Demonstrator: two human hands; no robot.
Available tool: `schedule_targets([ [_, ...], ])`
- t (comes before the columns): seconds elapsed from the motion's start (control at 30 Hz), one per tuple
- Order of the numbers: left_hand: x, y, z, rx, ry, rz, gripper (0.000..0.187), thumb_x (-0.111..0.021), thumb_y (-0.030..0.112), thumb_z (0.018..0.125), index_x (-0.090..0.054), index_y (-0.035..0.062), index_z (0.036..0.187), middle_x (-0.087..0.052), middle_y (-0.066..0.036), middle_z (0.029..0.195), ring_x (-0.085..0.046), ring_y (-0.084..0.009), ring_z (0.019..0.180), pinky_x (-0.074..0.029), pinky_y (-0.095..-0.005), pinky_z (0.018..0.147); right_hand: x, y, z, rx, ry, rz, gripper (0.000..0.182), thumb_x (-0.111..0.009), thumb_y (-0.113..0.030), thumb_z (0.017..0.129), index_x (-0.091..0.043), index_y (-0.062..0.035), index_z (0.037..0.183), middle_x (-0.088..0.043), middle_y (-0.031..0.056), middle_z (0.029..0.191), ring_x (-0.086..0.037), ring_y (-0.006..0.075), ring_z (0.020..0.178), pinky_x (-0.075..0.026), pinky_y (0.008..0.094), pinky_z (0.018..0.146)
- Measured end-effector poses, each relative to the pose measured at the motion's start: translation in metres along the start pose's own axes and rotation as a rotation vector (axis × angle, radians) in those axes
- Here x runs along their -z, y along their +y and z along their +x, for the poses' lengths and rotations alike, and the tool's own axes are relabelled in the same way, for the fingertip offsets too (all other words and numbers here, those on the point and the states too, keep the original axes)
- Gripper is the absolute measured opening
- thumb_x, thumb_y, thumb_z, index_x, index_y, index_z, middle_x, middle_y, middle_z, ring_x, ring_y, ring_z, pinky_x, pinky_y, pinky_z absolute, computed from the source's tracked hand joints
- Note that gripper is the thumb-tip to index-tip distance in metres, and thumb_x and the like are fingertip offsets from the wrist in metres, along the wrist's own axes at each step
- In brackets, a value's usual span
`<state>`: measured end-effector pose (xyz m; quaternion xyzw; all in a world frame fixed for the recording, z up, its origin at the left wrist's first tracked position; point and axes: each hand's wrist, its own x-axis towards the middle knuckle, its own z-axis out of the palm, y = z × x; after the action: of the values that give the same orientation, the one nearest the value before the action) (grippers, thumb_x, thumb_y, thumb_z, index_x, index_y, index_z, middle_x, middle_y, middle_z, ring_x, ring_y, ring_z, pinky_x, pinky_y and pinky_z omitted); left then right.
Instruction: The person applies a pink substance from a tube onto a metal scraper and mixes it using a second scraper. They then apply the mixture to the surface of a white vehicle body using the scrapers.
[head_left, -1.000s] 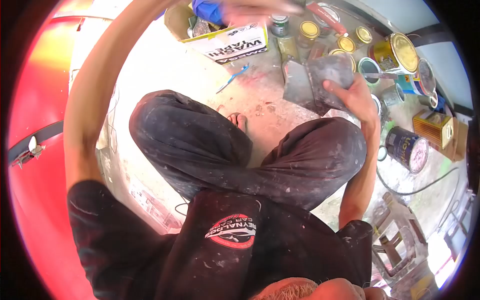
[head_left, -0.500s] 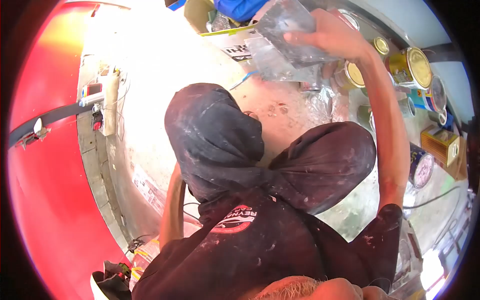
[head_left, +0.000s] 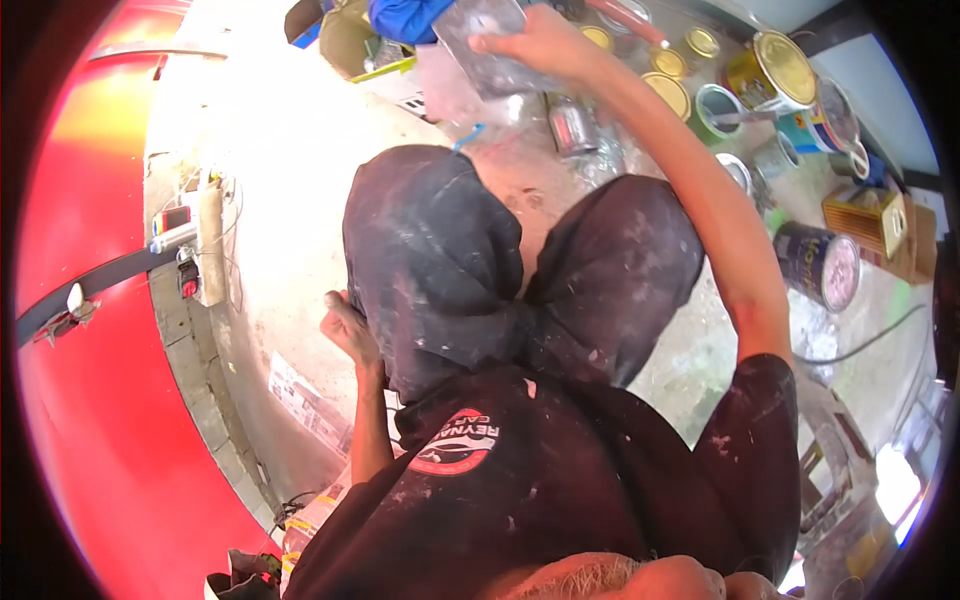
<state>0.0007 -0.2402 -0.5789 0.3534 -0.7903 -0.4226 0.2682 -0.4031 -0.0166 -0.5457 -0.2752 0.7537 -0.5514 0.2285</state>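
1. On the floor [head_left: 300, 250], in the head view, the person sits with both knees [head_left: 430, 220] up. The floor is pale and dusty, and very bright at the upper left.
2. The right hand [head_left: 545, 45] is partly closed around the edge of a flat grey plate [head_left: 470, 60], with its thumb on top. The plate is up in the air at the top, near an open box [head_left: 350, 45] with a blue cloth [head_left: 405, 18].
3. The left hand [head_left: 348, 328] is low, just beside the knee on that side. Its fingers look curled, but I cannot tell if it has hold of something.
4. A silver can [head_left: 573, 128] is near the plate, by some crinkly clear plastic [head_left: 612, 155]. More cans [head_left: 785, 70] are bunched up at the upper right. Lower down, a dark blue can [head_left: 815, 262] is near a black cord [head_left: 865, 345].
5. Along the left side is a big red panel [head_left: 110, 400]. Grey blocks [head_left: 205, 385] run beside it, and printed paper [head_left: 305, 405] lies near them.
6. At the lower right is a messy stool [head_left: 850, 465].
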Motion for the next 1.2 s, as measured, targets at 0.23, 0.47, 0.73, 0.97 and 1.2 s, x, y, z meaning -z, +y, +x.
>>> schedule_targets([
  [0.23,0.012,0.055,-0.011,-0.412,0.023,0.131,0.049,-0.040,0.023,0.108,-0.030,0.0046,0.064,-0.025,0.002,0.059,-0.025,-0.0089,0.057,-0.018,-0.0312,0.051,0.007,0.006,0.002,0.089,0.205,0.077,0.035,-0.073,-0.030,0.086,-0.073,0.0023,0.099,-0.071,0.0119,0.081,-0.067,0.0198,0.076,-0.052,0.0370,0.067],
  [0.47,0.017,0.075,0.008,-0.045,-0.493,-0.032,0.059,-0.054,0.053,0.099,-0.037,0.0058,0.067,-0.031,0.003,0.067,-0.031,-0.0068,0.061,-0.025,-0.0271,0.053,0.038,0.003,-0.043,-0.177,0.213,-0.024,0.041,-0.074,-0.037,0.085,-0.072,-0.0034,0.108,-0.071,0.0116,0.090,-0.067,0.0220,0.080,-0.054,0.0382,0.066],
  [0.73,-0.074,0.135,0.082,-0.280,-0.425,0.040,0.043,-0.042,0.032,0.108,-0.066,-0.0032,0.104,-0.066,-0.008,0.095,-0.063,-0.0159,0.077,-0.053,-0.0296,0.070,0.067,0.005,-0.089,-0.191,0.238,0.005,0.057,-0.074,-0.043,0.083,-0.065,-0.0002,0.119,-0.069,0.0147,0.103,-0.068,0.0233,0.086,-0.055,0.0407,0.055],
  [0.97,-0.202,0.288,0.123,-0.372,-0.858,-0.514,0.044,-0.046,0.018,0.105,-0.043,-0.0066,0.141,-0.050,-0.022,0.142,-0.049,-0.0305,0.135,-0.045,-0.0408,0.110,0.102,-0.021,-0.161,-0.146,0.555,-0.012,0.040,-0.077,-0.035,0.083,-0.074,0.0045,0.091,-0.068,0.0047,0.074,-0.065,0.0147,0.072,-0.054,0.0341,0.062],
  [1.2,-0.284,0.349,0.089,-0.066,-1.619,-0.671,0.055,-0.061,0.033,0.098,-0.052,-0.0055,0.136,-0.065,-0.015,0.121,-0.063,-0.0209,0.114,-0.050,-0.0337,0.100,0.107,-0.059,-0.227,0.201,0.926,0.619,0.034,-0.078,-0.024,0.086,-0.070,0.0030,0.105,-0.071,0.0067,0.092,-0.067,0.0113,0.082,-0.055,0.0303,0.072],
])
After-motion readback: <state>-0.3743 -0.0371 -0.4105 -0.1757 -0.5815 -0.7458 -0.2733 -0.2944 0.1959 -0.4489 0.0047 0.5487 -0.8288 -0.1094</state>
